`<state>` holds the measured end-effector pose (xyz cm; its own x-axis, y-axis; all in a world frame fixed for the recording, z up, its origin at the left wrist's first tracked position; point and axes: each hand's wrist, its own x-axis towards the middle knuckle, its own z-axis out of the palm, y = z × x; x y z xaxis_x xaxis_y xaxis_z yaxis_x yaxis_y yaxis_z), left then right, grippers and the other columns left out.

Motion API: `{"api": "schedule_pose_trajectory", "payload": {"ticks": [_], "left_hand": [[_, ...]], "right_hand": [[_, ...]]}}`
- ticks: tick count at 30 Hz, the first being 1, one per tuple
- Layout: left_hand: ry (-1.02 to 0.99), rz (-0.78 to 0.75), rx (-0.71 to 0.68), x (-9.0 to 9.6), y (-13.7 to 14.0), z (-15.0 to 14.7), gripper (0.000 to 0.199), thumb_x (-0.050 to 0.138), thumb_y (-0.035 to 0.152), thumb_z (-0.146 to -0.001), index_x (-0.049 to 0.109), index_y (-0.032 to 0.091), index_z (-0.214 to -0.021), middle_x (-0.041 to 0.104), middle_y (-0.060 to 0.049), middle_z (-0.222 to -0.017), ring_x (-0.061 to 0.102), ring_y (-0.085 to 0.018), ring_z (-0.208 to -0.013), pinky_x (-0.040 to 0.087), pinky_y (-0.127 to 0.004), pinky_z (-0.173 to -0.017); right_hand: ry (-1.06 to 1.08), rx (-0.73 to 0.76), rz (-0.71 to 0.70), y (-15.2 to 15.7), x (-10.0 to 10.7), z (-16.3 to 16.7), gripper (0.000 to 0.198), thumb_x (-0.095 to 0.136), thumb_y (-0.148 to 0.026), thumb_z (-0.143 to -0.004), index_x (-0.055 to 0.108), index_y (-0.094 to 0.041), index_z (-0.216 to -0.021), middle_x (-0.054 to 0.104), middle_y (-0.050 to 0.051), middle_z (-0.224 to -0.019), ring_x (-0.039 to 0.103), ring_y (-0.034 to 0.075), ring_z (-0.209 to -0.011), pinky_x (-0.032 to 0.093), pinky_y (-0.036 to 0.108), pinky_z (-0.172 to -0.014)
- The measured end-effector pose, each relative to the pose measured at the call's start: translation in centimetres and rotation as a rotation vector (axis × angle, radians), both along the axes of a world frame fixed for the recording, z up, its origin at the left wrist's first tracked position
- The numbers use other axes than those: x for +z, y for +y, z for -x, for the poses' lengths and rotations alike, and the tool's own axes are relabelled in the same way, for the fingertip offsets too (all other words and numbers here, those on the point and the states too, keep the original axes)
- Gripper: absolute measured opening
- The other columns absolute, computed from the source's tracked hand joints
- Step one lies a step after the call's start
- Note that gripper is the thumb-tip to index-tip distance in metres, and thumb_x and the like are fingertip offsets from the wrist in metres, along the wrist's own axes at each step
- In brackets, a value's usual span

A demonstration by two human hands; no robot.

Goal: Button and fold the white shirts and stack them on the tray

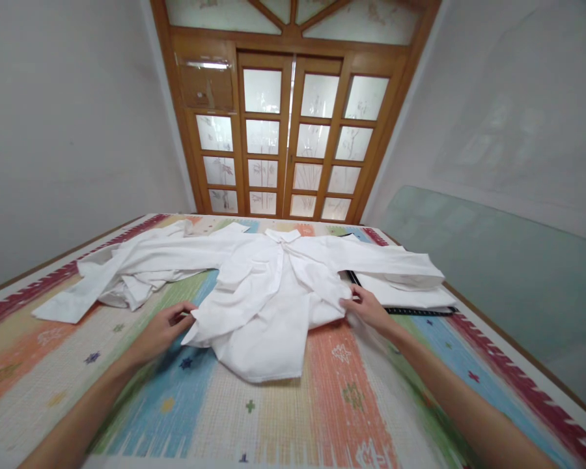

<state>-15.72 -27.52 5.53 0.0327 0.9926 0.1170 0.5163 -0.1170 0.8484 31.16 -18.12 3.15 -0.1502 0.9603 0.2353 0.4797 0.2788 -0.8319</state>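
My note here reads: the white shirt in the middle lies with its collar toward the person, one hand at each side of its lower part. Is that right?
Not quite: the head view shows the collar of the white shirt pointing away from the person. The left hand and right hand are placed as you noted.

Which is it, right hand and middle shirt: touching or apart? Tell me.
Touching. In the head view, the right hand pinches the middle shirt at its edge.

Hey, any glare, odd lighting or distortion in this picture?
Head view: door panes look bright; head view: a glare streak crosses the upper-left door panel; head view: the white shirt shows soft shading; head view: door frame leans outward, likely wide-angle distortion.
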Motion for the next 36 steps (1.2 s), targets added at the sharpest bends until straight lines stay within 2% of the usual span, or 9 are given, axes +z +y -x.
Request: {"api": "schedule_pose_trajectory", "payload": {"ticks": [4, 7, 12, 17, 21, 23, 26, 29, 36], "left_hand": [[-0.137, -0.094, 0.144, 0.6, 0.0, -0.7, 0.053, 0.061, 0.072, -0.070, 0.066, 0.019, -0.079, 0.070, -0.006, -0.086, 0.065, -0.023, -0.083, 0.056, -0.033, -0.076], [-0.141, -0.034, 0.143, 0.9, -0.3, -0.7, 0.058, 0.056, 0.075, -0.071, 0.067, 0.019, -0.078, 0.070, -0.009, -0.092, 0.065, -0.026, -0.093, 0.056, -0.035, -0.080], [0.077, -0.032, 0.136, -0.5, -2.6, -0.1, 0.060, 0.060, 0.073, -0.068, 0.071, 0.019, -0.091, 0.067, -0.013, -0.116, 0.061, -0.031, -0.112, 0.054, -0.038, -0.088], [0.233, -0.007, 0.120, -2.1, -5.4, 0.9, 0.077, 0.078, 0.057, -0.058, 0.063, 0.021, -0.123, 0.067, -0.012, -0.121, 0.067, -0.029, -0.098, 0.055, -0.041, -0.088], [0.143, 0.038, 0.185, -2.2, -5.4, 1.3, 0.062, 0.070, 0.058, -0.063, 0.070, 0.020, -0.113, 0.075, -0.009, -0.096, 0.069, -0.029, -0.086, 0.056, -0.040, -0.080], [0.050, 0.048, 0.195, -2.0, -4.9, 1.2, 0.052, 0.070, 0.057, -0.062, 0.074, 0.021, -0.100, 0.075, -0.008, -0.091, 0.070, -0.030, -0.086, 0.056, -0.039, -0.079], [-0.091, 0.051, 0.222, -1.6, -4.0, 0.6, 0.038, 0.075, 0.052, -0.054, 0.074, 0.023, -0.080, 0.076, -0.007, -0.086, 0.069, -0.030, -0.088, 0.056, -0.038, -0.081], [-0.226, 0.097, 0.270, -1.4, -3.6, -0.6, 0.034, 0.077, 0.044, -0.051, 0.072, 0.022, -0.077, 0.076, -0.008, -0.083, 0.069, -0.028, -0.078, 0.057, -0.036, -0.075], [-0.675, 0.168, 0.334, -0.4, -3.3, -3.5, 0.032, 0.066, 0.040, -0.068, 0.060, 0.017, -0.089, 0.071, -0.006, -0.069, 0.071, -0.026, -0.067, 0.059, -0.039, -0.071]], "right_hand": [[0.137, -0.147, -0.154, -0.9, 3.2, -0.3, 0.045, 0.068, -0.062, -0.066, 0.044, -0.023, -0.066, 0.048, -0.005, -0.060, 0.044, 0.013, -0.059, 0.038, 0.025, -0.056], [0.205, -0.261, -0.194, -1.7, 5.8, -1.1, 0.047, 0.070, -0.062, -0.065, 0.044, -0.023, -0.070, 0.053, -0.004, -0.061, 0.046, 0.012, -0.055, 0.037, 0.023, -0.051], [-0.011, -0.342, -0.105, -3.6, 7.6, -3.8, 0.048, 0.073, -0.064, -0.063, 0.054, -0.022, -0.073, 0.051, -0.006, -0.051, 0.042, 0.011, -0.046, 0.030, 0.022, -0.043], [-0.156, -0.035, 0.161, -6.6, 7.1, -6.8, 0.048, 0.079, -0.058, -0.060, 0.070, -0.018, -0.086, 0.067, 0.001, -0.070, 0.060, 0.018, -0.063, 0.048, 0.026, -0.055], [-0.138, 0.313, 0.542, -9.3, 6.4, -8.9, 0.046, 0.079, -0.053, -0.062, 0.074, -0.018, -0.092, 0.072, 0.005, -0.079, 0.066, 0.024, -0.071, 0.055, 0.033, -0.061], [-0.128, 0.369, 0.594, -10.3, 5.5, -9.5, 0.046, 0.078, -0.053, -0.061, 0.075, -0.018, -0.089, 0.073, 0.006, -0.080, 0.068, 0.025, -0.072, 0.056, 0.036, -0.065], [-0.043, 0.365, 0.477, -11.5, 3.4, -8.9, 0.049, 0.078, -0.052, -0.061, 0.076, -0.018, -0.097, 0.075, 0.010, -0.097, 0.069, 0.031, -0.093, 0.054, 0.043, -0.087], [-0.007, 0.201, 0.317, -12.6, 1.3, -6.5, 0.061, 0.078, -0.050, -0.063, 0.072, -0.018, -0.115, 0.070, 0.014, -0.119, 0.063, 0.034, -0.114, 0.046, 0.048, -0.103], [-0.027, -0.090, 0.063, -13.1, -1.1, -2.8, 0.057, 0.069, -0.054, -0.075, 0.068, -0.021, -0.122, 0.069, 0.011, -0.123, 0.063, 0.033, -0.115, 0.044, 0.049, -0.107]]}}
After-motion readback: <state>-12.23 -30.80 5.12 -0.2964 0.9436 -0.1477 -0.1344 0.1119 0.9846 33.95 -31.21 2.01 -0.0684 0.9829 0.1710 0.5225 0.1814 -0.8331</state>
